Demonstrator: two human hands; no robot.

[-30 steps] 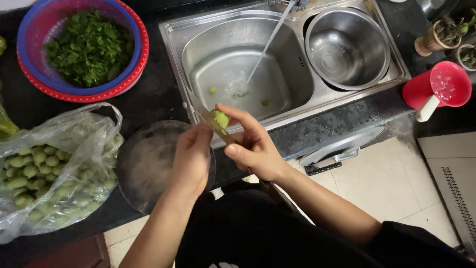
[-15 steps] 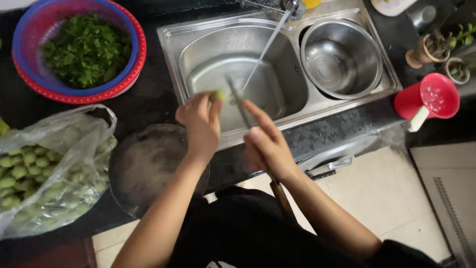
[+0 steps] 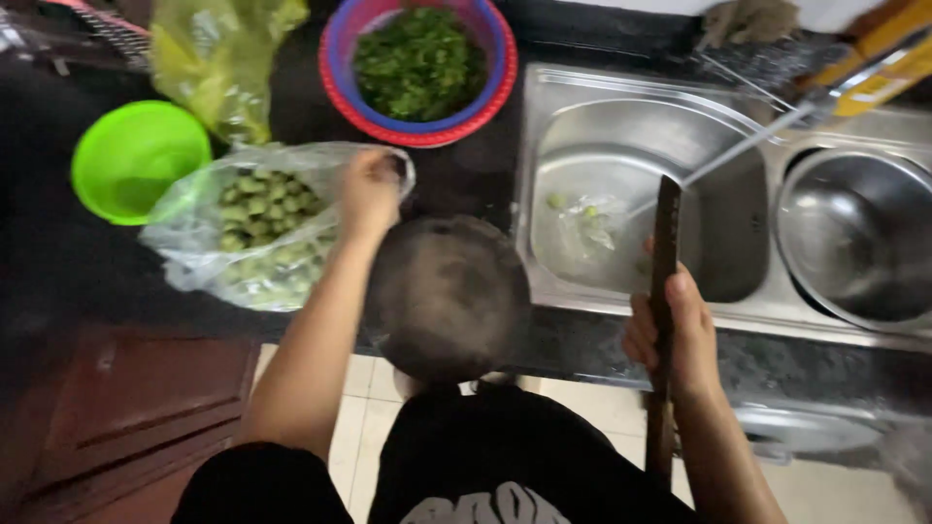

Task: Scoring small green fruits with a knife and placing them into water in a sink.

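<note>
The left hand [image 3: 369, 191] reached to the open mouth of the bag [image 3: 248, 228], fingers curled at its rim; whether it pinched the plastic or a fruit inside could not be told. The bag lay on the dark table [image 3: 58, 262], close to the front edge, slumped and crinkled, clear plastic full of small round green fruits [image 3: 262, 209]. The right hand [image 3: 675, 335] was closed around a knife [image 3: 665, 243], its long dark blade pointing up and away over the front lip of the sink [image 3: 621, 107].

Between the two hands sat a round, dull grey pan [image 3: 447, 291], overhanging the table's front edge and filling most of the free space there. The steel sink was smooth and shiny, with a few green pieces and water in its left basin and a round steel bowl [image 3: 864, 238] in its right one. Behind the bag stood a bright green plastic bowl [image 3: 136, 155], a yellow-green bag [image 3: 218, 58], and a red and blue colander [image 3: 417, 68] of chopped greens, crowding the back of the table. Below the edge lay pale floor tiles [image 3: 369, 398].
</note>
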